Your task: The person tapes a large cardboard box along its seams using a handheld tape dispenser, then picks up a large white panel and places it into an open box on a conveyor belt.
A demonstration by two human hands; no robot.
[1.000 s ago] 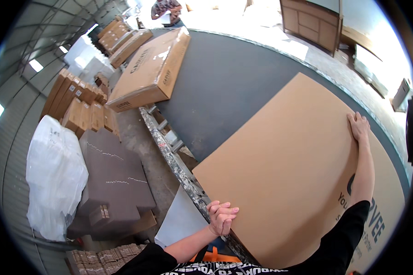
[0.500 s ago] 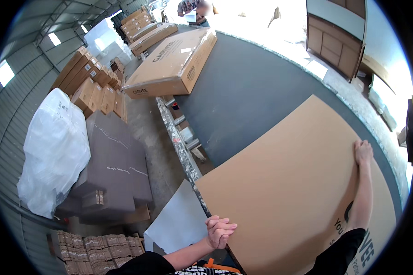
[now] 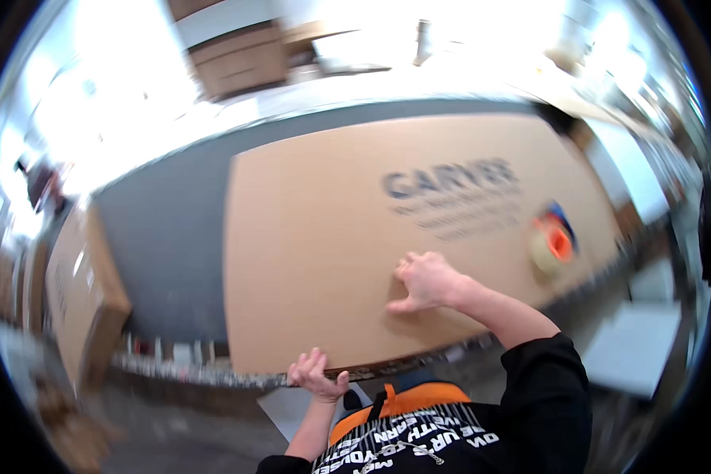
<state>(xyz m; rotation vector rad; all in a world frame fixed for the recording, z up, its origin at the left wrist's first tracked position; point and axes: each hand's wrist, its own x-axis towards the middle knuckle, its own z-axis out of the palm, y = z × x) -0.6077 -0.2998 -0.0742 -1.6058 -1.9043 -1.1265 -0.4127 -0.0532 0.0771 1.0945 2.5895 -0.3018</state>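
A large flat cardboard box [image 3: 308, 229] with dark print lies before me on a grey-topped conveyor table [image 3: 166, 213]. My left hand [image 3: 317, 374] is at the box's near edge, left of my body, its fingers spread and thumb apart. Over the near middle of the box is my right hand [image 3: 425, 283], fingers bent and thumb held away from them, with nothing visible between. Blur hides whether its fingertips touch the cardboard. A tape dispenser [image 3: 554, 241] with an orange core and a blue part rests on the box to the right.
Another carton [image 3: 83, 288], wrapped in shiny film, stands at the table's left end. A person [image 3: 43, 186] is beyond it. Wooden panels [image 3: 237, 59] lean at the back. White sheets [image 3: 632, 347] lie low at the right, below the table edge.
The view has swung to the right, bringing the tape dispenser into sight. My right hand has left the box's far edge and come in over its middle. My left hand stays at the near edge.
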